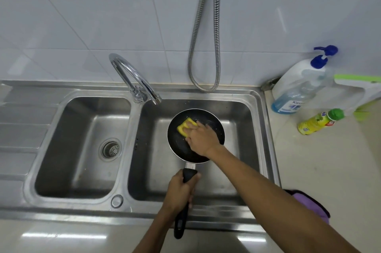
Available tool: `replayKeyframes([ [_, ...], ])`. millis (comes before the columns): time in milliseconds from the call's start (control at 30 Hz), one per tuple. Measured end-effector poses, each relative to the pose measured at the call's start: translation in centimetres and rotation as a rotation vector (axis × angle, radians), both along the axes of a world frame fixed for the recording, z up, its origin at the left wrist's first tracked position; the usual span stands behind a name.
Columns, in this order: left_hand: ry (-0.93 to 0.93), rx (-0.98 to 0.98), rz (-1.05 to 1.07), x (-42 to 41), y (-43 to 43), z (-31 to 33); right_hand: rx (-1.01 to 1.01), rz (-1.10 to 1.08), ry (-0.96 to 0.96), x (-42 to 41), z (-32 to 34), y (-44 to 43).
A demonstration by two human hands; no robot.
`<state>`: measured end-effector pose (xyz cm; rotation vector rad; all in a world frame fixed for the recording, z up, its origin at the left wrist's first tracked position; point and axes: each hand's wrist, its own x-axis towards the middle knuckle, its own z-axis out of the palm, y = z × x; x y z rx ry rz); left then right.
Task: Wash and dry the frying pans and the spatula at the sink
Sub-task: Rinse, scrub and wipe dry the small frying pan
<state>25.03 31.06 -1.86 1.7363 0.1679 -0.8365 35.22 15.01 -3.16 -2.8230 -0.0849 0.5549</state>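
A small black frying pan [179, 145] hangs over the right basin of the steel double sink [257, 120]. My left hand [180, 189] grips its black handle near the front rim of the sink. Inside the pan, my right hand [203, 138] presses a yellow sponge [184, 126] against the dark surface, fingers curled over it. Small white specks of foam dot the pan's inside. No spatula or second pan is in view.
A chrome tap [134, 79] arches over the divider, with no water running. A metal hose [206, 46] hangs on the tiled wall. On the right counter stand a blue-capped soap bottle [296, 87], a yellow bottle [319, 121], a green-white tool [360, 87] and a purple cloth [309, 203].
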Motion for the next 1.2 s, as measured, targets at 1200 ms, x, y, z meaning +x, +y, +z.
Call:
replayKeyframes([
  [1200,-0.032,-0.03,0.199,0.0,5.1,-0.1,0.716,-1.182,-0.113,-2.3,0.4,-5.2],
])
